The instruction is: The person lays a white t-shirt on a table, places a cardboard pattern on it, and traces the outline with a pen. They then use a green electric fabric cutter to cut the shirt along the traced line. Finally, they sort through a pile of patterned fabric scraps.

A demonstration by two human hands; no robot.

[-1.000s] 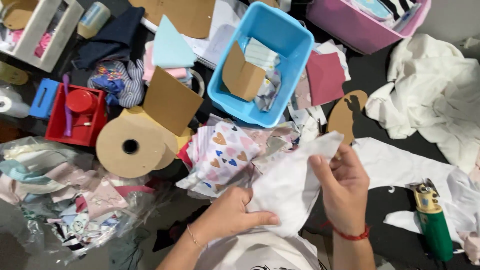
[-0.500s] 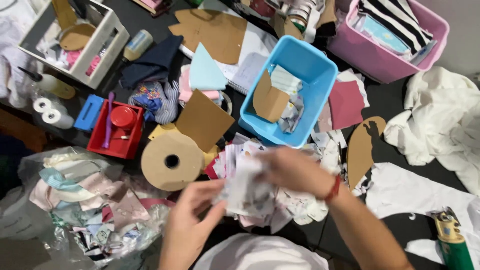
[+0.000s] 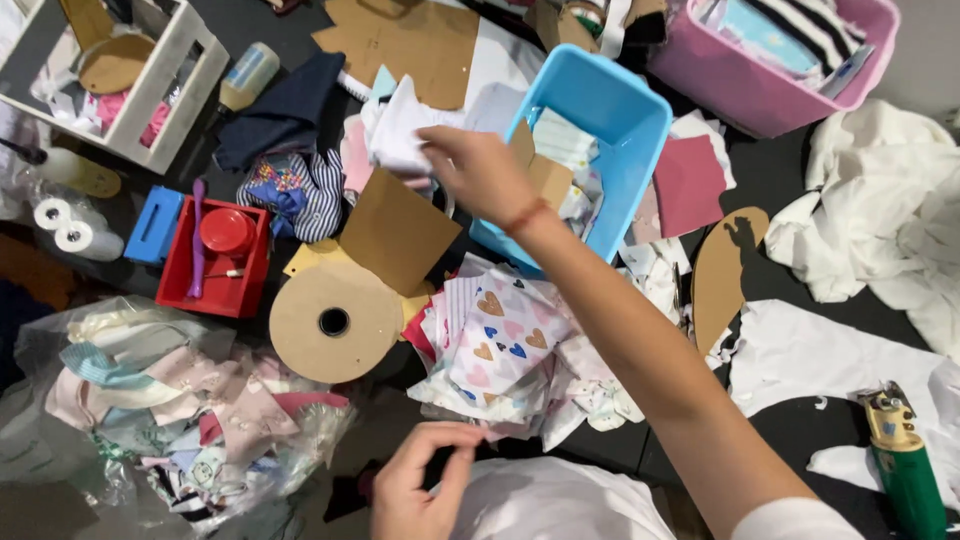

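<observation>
White cloth piece in right hand, one blue bin

I see the cardboard disc on the desk, just right of the small tray. The stack of fabric squares lies right of the disc, with the open bin behind it and the bag of scraps left front.

Light: bright, even, from overhead.
Shadows: soft; a dark one on the brown oval cardboard cut-out.
Glare: sheen on the clear plastic bag of fabric scraps.
Blur: the reaching right hand is slightly smeared.
</observation>
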